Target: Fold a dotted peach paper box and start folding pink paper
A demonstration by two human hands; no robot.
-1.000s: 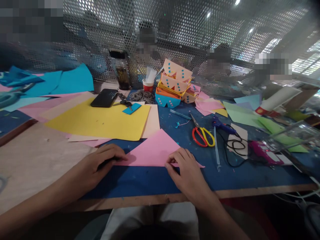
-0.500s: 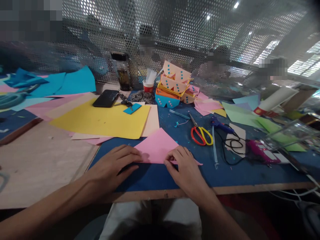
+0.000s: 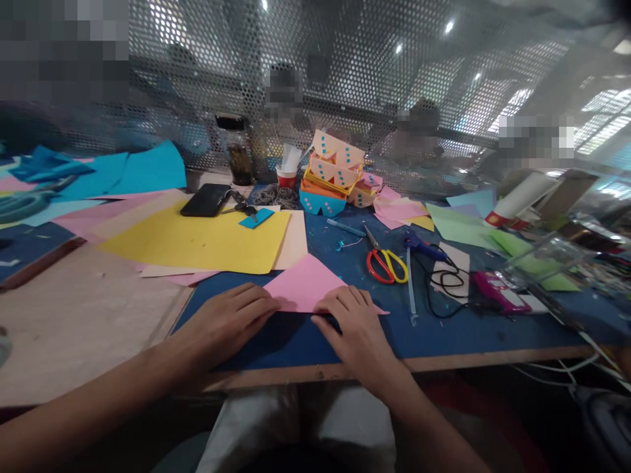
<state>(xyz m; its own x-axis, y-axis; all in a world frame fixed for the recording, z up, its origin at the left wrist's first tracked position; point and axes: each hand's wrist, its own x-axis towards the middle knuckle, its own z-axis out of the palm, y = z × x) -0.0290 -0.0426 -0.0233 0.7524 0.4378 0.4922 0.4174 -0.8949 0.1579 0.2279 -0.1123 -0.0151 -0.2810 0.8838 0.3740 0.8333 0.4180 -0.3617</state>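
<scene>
A sheet of pink paper [image 3: 306, 284], folded into a triangle with its point away from me, lies on the blue table mat. Its straight folded edge faces me. My left hand [image 3: 241, 314] is closed at the left end of that fold, fingertips on the paper and thumb tucked close beneath. Over the right part of the fold lies my right hand [image 3: 349, 323], with thumb and fingers pinching the edge. A thin pink corner sticks out past its right side. To the right lie scissors [image 3: 379, 257] with red and yellow handles, apart from both hands.
Yellow paper [image 3: 207, 240] lies at left beneath a black phone [image 3: 206, 200] and keys. Paper baskets [image 3: 329, 177] stand stacked at the back by a bottle [image 3: 237, 154]. On the right are a blue glue gun [image 3: 424, 246], its cord, and a glue stick [image 3: 411, 286].
My right hand has slid a little left along the fold, nearer my left hand. My left thumb has drawn in to the fingers. The camera view has shifted slightly.
</scene>
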